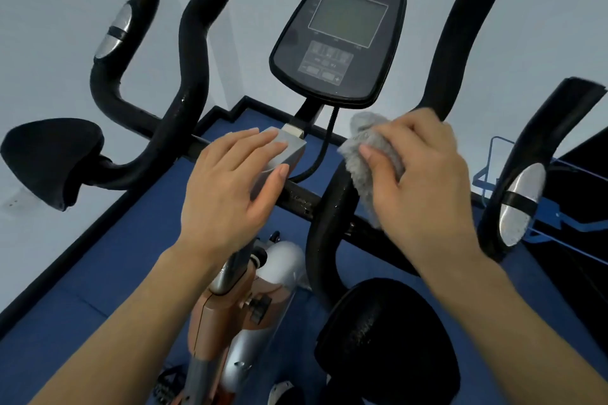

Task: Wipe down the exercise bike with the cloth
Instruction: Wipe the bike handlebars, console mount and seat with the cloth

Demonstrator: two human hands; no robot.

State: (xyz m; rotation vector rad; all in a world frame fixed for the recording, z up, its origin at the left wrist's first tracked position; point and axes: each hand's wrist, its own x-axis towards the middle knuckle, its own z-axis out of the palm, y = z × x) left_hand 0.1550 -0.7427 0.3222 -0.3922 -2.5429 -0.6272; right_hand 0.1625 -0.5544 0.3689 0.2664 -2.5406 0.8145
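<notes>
Pressing against the black handlebar tube (332, 207), the grey cloth (368, 154) is held in the right hand (424, 181), whose fingers are curled loosely over the bunched fabric with the thumb laid across it. The cloth is seen at about 2 o'clock from the centre of the exercise bike (263, 289), just right of the console stem. The left hand (230, 184) is laid flat and open on the grey stem bracket (286, 148), with nothing gripped; it appears to be used only as a brace. The tube under the cloth runs from about 7 o'clock up toward 1 o'clock, where it continues behind the right hand into the tall upright bar. The next stroke is therefore judged to lie along that axis, and it is the right hand, already on the tube, that is best placed for it. The console (339, 33) stands at 12 o'clock, well clear of the cloth. Droplets seem to show on the tube, so wiping there looks unfinished.
</notes>
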